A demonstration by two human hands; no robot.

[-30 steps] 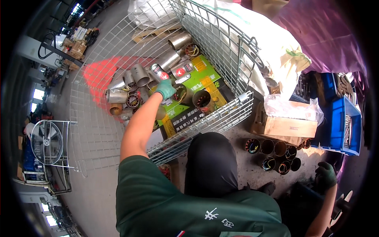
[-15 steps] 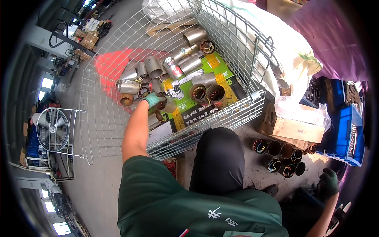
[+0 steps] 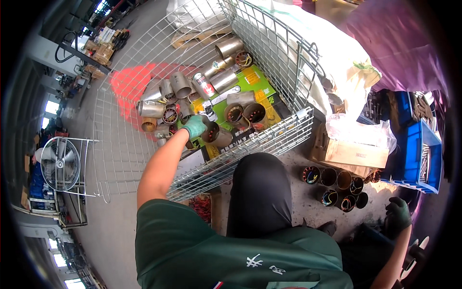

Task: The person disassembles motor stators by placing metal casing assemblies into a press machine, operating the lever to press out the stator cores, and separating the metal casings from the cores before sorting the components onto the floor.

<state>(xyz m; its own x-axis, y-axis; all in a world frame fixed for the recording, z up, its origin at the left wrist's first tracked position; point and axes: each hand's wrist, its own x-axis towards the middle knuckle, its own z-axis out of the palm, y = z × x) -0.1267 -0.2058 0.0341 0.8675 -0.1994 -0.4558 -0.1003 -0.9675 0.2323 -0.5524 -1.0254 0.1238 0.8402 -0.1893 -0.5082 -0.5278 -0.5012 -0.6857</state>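
My left hand (image 3: 195,126), in a light green glove, reaches into a wire mesh cage (image 3: 284,135). Its fingers are closed at the rim of a tilted metal cylinder with a wound core, a motor stator (image 3: 221,138). Two more stators (image 3: 235,113) stand just to the right of it. Around the hand lie several bare and wound metal cylinders (image 3: 180,85), on a flattened green and black printed carton (image 3: 219,114). At the lower right, my right hand (image 3: 398,215) wears a dark glove. Its fingers are loosely bent and apart, and nothing shows in them.
Several wound cylinders (image 3: 329,177) stand on the floor right of my knee. Behind them are a wooden box (image 3: 356,153) with plastic film and a blue bin (image 3: 423,154) of metal rods. White sacks (image 3: 332,53) rise beyond the cage. A floor fan (image 3: 60,164) stands at left.
My left hand has moved right and slightly nearer, and the stator at its fingers has shifted the same way. The right hand stays about where it was. The whole view has shifted slightly.
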